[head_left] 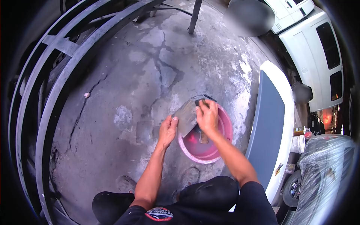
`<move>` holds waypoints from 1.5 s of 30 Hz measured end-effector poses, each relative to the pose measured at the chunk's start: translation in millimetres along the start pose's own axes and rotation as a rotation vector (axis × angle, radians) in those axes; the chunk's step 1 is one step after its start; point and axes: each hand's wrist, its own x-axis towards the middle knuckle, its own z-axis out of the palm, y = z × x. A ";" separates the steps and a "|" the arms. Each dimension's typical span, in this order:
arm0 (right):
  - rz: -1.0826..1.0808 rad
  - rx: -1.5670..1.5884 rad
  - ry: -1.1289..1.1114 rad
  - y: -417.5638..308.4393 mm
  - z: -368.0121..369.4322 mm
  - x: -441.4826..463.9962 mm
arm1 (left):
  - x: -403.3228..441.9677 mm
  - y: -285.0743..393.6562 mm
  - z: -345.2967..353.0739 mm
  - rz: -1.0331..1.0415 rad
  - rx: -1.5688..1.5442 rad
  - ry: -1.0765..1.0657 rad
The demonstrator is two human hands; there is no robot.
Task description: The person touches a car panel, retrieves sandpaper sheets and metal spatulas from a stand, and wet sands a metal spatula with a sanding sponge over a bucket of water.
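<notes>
Over a pink basin [225,129], my left hand [168,131] grips the near left edge of a flat grey-brown sheet [185,115] that looks like sandpaper. My right hand [207,116] is closed at the sheet's far right edge, with fingers bent over it. A small dark piece [200,101] shows at those fingertips; whether it belongs to the sheet I cannot tell. The sheet is tilted and covers part of the basin's rim. Cloudy liquid is visible inside the basin, along with a small brown block [204,139] below my right hand.
A white panel with a dark grey middle [267,123] stands close on the right. Beyond it are a plastic-covered car [324,176], a white bucket [298,144] and a white van [313,56]. A curved metal frame [62,80] runs along the left. The concrete floor [123,82] is cracked.
</notes>
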 end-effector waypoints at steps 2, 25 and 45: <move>-0.143 0.096 -0.058 -23.2 -4.1 -29.4 | 2.9 -9.9 -2.6 0.008 -0.075 0.043; -0.210 0.002 -0.024 -5.6 4.7 -16.1 | 1.4 -2.5 18.4 0.063 -0.327 0.298; -0.213 0.110 -0.111 -9.0 -16.2 -32.2 | 2.9 2.9 37.4 0.119 -0.118 0.517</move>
